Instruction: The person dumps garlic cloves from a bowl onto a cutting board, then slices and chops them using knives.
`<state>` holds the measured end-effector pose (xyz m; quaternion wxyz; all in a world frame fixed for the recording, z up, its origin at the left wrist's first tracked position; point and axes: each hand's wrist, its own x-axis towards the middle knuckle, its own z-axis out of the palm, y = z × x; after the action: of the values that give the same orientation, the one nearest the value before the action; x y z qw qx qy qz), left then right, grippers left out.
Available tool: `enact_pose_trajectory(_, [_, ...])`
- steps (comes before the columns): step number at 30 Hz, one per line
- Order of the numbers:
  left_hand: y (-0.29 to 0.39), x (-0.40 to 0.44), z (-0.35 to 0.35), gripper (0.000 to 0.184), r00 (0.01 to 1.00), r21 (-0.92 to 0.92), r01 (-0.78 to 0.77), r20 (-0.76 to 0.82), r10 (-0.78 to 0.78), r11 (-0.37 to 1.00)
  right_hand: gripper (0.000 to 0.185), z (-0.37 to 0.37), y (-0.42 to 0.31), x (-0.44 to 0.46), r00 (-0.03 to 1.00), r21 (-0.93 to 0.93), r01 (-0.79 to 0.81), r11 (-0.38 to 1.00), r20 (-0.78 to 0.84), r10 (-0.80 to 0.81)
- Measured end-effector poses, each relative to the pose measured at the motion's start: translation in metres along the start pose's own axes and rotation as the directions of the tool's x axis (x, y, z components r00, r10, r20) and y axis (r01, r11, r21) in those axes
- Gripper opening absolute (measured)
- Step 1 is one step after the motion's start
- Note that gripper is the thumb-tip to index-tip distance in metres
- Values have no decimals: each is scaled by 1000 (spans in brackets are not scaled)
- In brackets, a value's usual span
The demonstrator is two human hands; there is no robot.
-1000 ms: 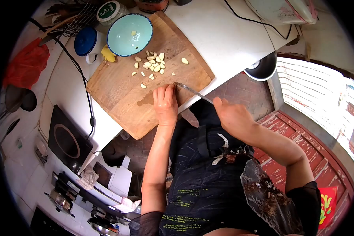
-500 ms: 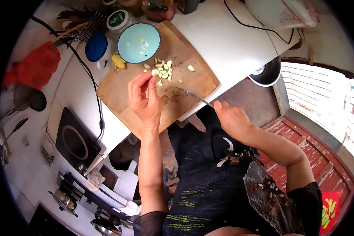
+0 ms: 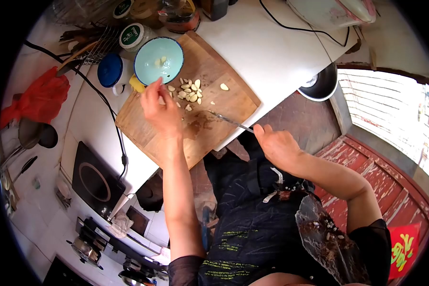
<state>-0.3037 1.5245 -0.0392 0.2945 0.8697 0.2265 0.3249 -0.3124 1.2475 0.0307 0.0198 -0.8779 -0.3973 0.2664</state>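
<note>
the left hand's fingers (image 3: 150, 96) bend loosely over the near rim of the bowl (image 3: 143, 68); whether they pinch anything, i cannot tell. the right hand (image 3: 278, 147) has its fingers wrapped round the handle of a knife (image 3: 230, 121), the blade tip over the board (image 3: 137, 125). just beyond the left hand, pale garlic cloves (image 3: 193, 98) lie in a loose pile on the wood, with one lone clove (image 3: 224, 86) well apart to the right. a few pale pieces (image 3: 163, 59) sit inside the bowl, so it looks early on: the small share is in, most of the garlic is out on the board. farther out, a blue-lidded mug (image 3: 110, 69) stands beside the bowl.
</note>
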Motion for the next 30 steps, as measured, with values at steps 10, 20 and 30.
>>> enact_pose_trajectory(10, [32,-16,44,22,705,-198,67,703,94,978,22,0,3,-3,999,25,-16,1000,47,15])
enact_pose_trajectory(20, [34,-18,58,20,568,-176,13,811,137,984,19,-4,5,-3,999,3,12,1000,31,-12])
enact_pose_trajectory(30, [26,-54,-1,10,825,-216,304,547,-143,928,19,2,10,-4,1000,-34,28,999,-5,-28])
